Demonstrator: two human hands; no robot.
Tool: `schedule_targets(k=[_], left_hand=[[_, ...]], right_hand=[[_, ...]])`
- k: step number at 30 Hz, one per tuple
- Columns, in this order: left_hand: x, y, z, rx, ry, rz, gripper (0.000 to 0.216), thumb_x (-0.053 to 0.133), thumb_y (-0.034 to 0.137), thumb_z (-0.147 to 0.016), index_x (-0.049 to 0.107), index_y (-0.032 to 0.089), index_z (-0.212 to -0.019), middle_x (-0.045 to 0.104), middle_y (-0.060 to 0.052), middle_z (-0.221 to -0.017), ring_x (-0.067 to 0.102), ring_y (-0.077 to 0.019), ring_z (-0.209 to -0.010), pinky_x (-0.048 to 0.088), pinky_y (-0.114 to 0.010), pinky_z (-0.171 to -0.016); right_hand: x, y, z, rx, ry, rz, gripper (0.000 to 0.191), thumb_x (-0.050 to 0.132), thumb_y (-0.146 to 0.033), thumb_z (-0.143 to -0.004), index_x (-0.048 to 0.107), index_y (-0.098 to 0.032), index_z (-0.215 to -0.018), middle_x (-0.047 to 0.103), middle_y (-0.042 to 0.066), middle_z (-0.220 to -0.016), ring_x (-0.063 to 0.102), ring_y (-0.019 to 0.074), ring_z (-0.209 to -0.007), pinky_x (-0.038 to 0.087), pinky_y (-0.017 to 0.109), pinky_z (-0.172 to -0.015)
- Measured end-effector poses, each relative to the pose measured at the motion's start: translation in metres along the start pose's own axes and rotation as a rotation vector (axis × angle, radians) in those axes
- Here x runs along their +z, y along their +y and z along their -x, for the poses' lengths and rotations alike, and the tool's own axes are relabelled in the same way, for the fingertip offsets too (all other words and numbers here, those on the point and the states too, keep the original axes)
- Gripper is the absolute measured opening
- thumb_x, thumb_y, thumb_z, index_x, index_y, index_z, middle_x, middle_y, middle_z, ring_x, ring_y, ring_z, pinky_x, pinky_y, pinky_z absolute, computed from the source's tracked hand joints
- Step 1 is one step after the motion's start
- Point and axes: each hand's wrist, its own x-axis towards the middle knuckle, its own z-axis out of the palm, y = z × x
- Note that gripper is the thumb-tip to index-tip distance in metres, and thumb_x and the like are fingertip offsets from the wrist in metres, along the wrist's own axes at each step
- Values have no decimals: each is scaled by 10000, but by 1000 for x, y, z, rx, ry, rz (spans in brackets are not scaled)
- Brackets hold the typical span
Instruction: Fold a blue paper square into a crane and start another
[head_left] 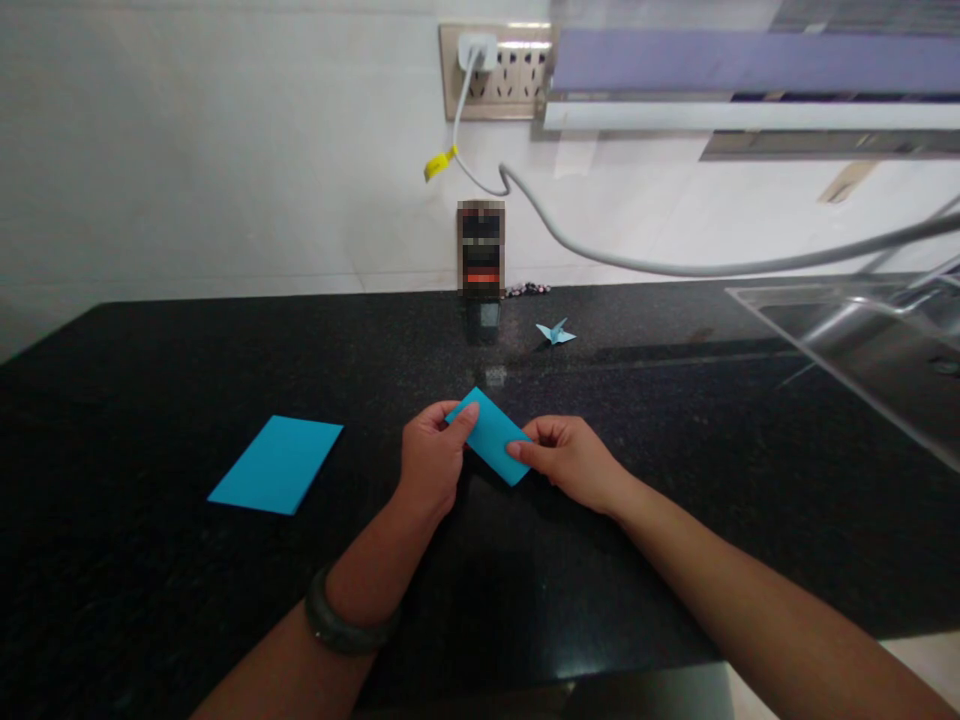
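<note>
A folded blue sheet of paper [491,432], now a slanted rectangle, is held between both hands over the dark countertop. My left hand [436,450] pinches its upper left end, thumb on top. At the opposite end, my right hand [574,458] grips the right edge with its thumb on the face and the fingers beneath. The undersides of the fingers are hidden. More blue square paper [277,467] lies flat to the left of my left hand. Behind the hands sits a small light blue origami crane [556,332].
A phone-like object [481,250], pixelated, leans against the wall, with a beaded strand [528,289] beside it. A grey cable [645,266] runs from the wall socket [510,85] toward the right. A metal sink [885,340] is set into the black countertop [150,380] at right.
</note>
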Motion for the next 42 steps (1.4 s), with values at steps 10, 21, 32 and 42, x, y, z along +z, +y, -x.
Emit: schedule_targets(k=[10,21,32,42], left_hand=[[-1,0,-4,42,68,33,260,705,360,-618,620,137,-722,562,17,-587,507,-115,-562,432,-253,-547],[-2,-1,-3,62,66,-6,267,681,381,-644,592,143,-726,544,22,-586,500,-113,-550,405,-235,-504],[-1,-4,2,120,34,-153,258,654,397,-679,612,149,-738,520,30,-554,473,-102,-510,386,-221,-482],[3,0,10,66,-88,-209,259,653,401,-679,620,146,-710,514,29,-523,439,-90,-466,355,-211,-447]], right_hand=[[0,2,0,-8,-16,42,218,590,-333,-732,555,-149,-620,473,-43,-495,354,49,-409,246,191,-391],[-1,2,1,-32,-22,57,276,534,-368,-774,554,-151,-606,463,-35,-496,358,55,-417,257,195,-404],[2,3,-2,-93,-30,86,214,508,-325,-765,510,-163,-625,479,-26,-556,422,81,-495,326,207,-465],[5,2,-1,-154,17,82,271,506,-368,-784,479,-170,-601,431,-34,-540,376,77,-495,301,203,-447]])
